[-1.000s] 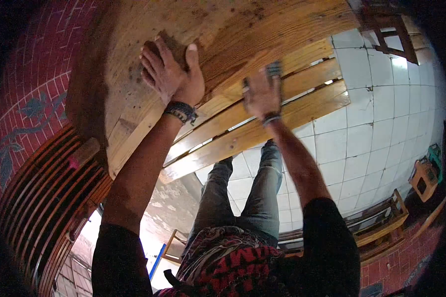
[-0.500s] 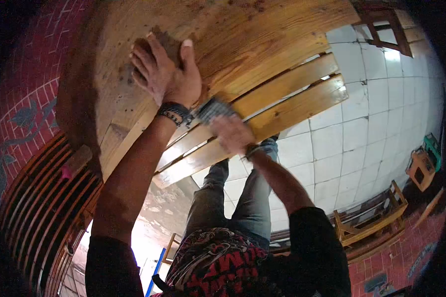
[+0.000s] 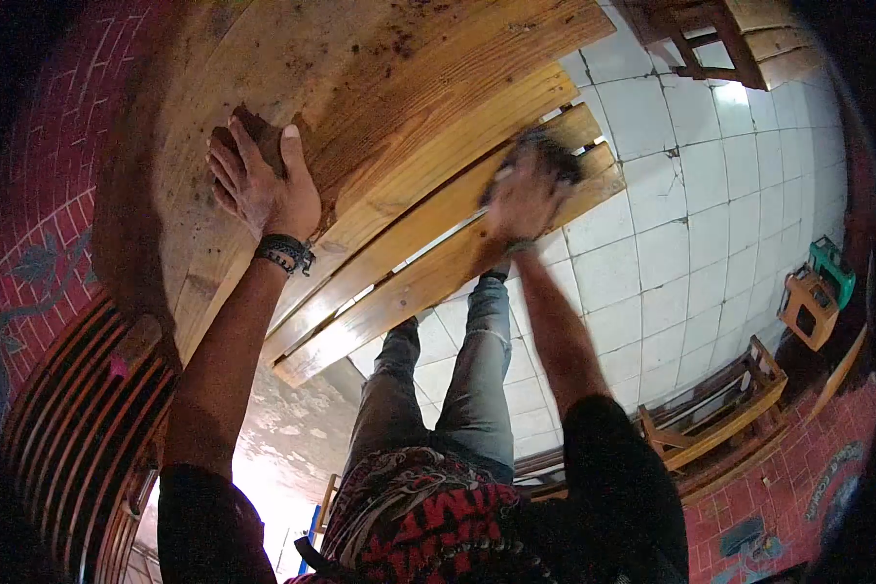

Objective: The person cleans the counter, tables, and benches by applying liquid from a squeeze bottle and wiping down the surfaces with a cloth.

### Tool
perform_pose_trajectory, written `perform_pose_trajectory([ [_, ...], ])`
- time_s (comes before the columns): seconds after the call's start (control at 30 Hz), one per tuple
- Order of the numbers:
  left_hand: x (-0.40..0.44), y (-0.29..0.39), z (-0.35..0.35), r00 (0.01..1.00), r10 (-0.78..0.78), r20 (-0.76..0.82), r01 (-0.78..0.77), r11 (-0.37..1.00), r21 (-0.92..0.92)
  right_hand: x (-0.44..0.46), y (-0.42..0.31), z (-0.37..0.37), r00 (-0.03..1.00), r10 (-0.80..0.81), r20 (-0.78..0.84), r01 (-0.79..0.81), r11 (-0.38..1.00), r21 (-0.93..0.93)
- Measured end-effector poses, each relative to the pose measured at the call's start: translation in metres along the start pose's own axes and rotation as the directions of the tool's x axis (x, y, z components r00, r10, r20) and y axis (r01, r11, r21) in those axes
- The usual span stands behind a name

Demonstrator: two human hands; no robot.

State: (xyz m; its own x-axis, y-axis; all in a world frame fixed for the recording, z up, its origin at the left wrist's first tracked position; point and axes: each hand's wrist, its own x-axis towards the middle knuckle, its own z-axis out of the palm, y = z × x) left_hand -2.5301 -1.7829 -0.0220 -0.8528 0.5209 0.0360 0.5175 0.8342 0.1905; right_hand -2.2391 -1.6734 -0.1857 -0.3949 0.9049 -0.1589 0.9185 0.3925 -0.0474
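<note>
My left hand point(image 3: 266, 192) lies flat on the wooden tabletop point(image 3: 360, 88), fingers apart, with a dark bracelet at the wrist. On the slatted wooden bench point(image 3: 438, 253) beside the table, my right hand point(image 3: 528, 198) presses a dark cloth or pad point(image 3: 545, 156) against the slats near their right end. Motion smears that hand and the dark item, so its exact shape is unclear.
White floor tiles point(image 3: 642, 253) stretch along the right. A wooden bench point(image 3: 720, 428) and orange and green plastic stools point(image 3: 810, 307) are at the lower right. Dark slatted furniture point(image 3: 78, 409) stands at the left, by a red brick-patterned surface point(image 3: 44, 185).
My right hand went left along the slats with the dark item, then back to the right end. My left hand stays flat on the tabletop while the view has shifted.
</note>
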Motion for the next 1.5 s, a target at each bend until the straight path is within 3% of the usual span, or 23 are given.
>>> perform_pose_trajectory([
  [0.1,-0.001,-0.002,0.001,1.000,0.002,0.002,-0.002,1.000,0.004,-0.122,-0.058,0.057,0.720,-0.678,0.149,0.640,0.731,0.235],
  [0.2,0.002,-0.003,0.000,1.000,0.015,0.002,-0.015,1.000,0.002,-0.195,-0.089,0.067,0.314,-0.949,0.011,0.761,0.259,0.596],
  [0.23,0.003,-0.004,0.003,1.000,0.020,-0.007,-0.020,0.999,-0.025,-0.196,-0.092,0.093,0.192,-0.977,-0.091,0.980,0.187,0.069],
  [0.3,0.000,-0.009,0.004,1.000,0.007,-0.007,-0.007,0.999,-0.040,-0.166,-0.075,0.097,0.259,-0.956,-0.140,0.870,0.168,0.463],
  [0.33,0.001,-0.007,0.005,1.000,0.021,-0.017,-0.021,1.000,-0.015,-0.125,-0.058,0.062,0.469,-0.883,0.033,0.683,0.386,0.620],
  [0.43,0.002,-0.011,0.014,0.998,0.037,-0.048,-0.037,0.999,0.007,-0.026,0.016,0.039,0.876,-0.472,-0.098,0.482,0.855,0.192],
  [0.5,-0.001,-0.010,0.017,0.996,0.051,-0.077,-0.051,0.999,0.007,0.039,0.062,0.030,0.895,-0.235,-0.379,0.316,0.934,0.167],
  [0.57,-0.003,0.000,0.009,0.982,0.112,-0.149,-0.111,0.994,0.019,0.077,0.086,0.035,0.914,-0.102,-0.393,0.145,0.986,0.081],
  [0.6,-0.011,0.007,-0.021,0.982,0.188,0.002,-0.177,0.928,-0.328,0.085,0.085,0.036,0.929,-0.066,-0.364,0.113,0.988,0.109],
  [0.63,-0.010,0.012,-0.029,0.980,0.167,0.110,-0.123,0.936,-0.330,0.084,0.079,0.041,0.933,-0.071,-0.353,0.125,0.983,0.131],
  [0.67,-0.010,0.016,-0.037,0.966,0.145,0.216,-0.069,0.944,-0.322,0.076,0.066,0.045,0.937,-0.080,-0.340,0.140,0.978,0.154],
  [0.7,0.001,0.019,-0.024,0.965,-0.045,0.257,0.035,0.999,0.042,0.058,0.047,0.042,0.953,-0.109,-0.282,0.144,0.984,0.104],
  [0.73,-0.013,0.021,-0.031,0.981,0.057,0.187,-0.057,0.998,-0.010,0.038,0.028,0.044,0.951,-0.129,-0.281,0.166,0.979,0.114],
  [0.83,-0.025,-0.019,-0.007,0.903,0.426,-0.056,-0.429,0.887,-0.169,-0.040,-0.034,0.054,0.876,-0.445,-0.187,0.462,0.885,0.058],
  [0.9,-0.072,-0.041,-0.011,0.822,0.570,-0.009,-0.564,0.810,-0.159,-0.091,-0.084,0.052,0.839,-0.543,-0.019,0.543,0.838,0.046],
  [0.97,-0.138,-0.064,-0.027,0.821,0.566,0.074,-0.489,0.764,-0.421,-0.137,-0.130,0.060,0.787,-0.610,0.094,0.610,0.792,0.026],
  [1.03,-0.205,-0.104,-0.035,0.829,0.532,0.176,-0.362,0.748,-0.556,-0.178,-0.169,0.082,0.726,-0.686,0.039,0.602,0.663,0.445],
  [1.07,-0.234,-0.128,-0.041,0.812,0.477,0.338,-0.233,0.794,-0.561,-0.193,-0.190,0.088,0.701,-0.713,0.015,0.581,0.583,0.567],
  [1.1,-0.262,-0.156,-0.036,0.811,0.413,0.415,-0.177,0.848,-0.499,-0.206,-0.210,0.090,0.608,-0.792,0.052,0.719,0.578,0.386],
  [1.13,-0.284,-0.190,-0.027,0.863,0.297,0.408,-0.097,0.891,-0.444,-0.220,-0.231,0.090,0.515,-0.850,0.110,0.828,0.527,0.190],
  [1.23,-0.324,-0.298,0.004,0.937,-0.100,0.335,0.210,0.927,-0.312,-0.264,-0.291,0.075,0.417,-0.886,0.204,0.819,0.464,0.339],
  [1.37,-0.364,-0.426,0.068,0.750,-0.606,0.267,0.638,0.768,-0.050,-0.314,-0.350,0.087,0.291,-0.950,0.114,0.888,0.312,0.338],
  [1.5,-0.399,-0.450,0.089,0.651,-0.670,0.356,0.711,0.702,0.022,-0.369,-0.396,0.096,0.094,-0.989,0.112,0.892,0.134,0.432],
])
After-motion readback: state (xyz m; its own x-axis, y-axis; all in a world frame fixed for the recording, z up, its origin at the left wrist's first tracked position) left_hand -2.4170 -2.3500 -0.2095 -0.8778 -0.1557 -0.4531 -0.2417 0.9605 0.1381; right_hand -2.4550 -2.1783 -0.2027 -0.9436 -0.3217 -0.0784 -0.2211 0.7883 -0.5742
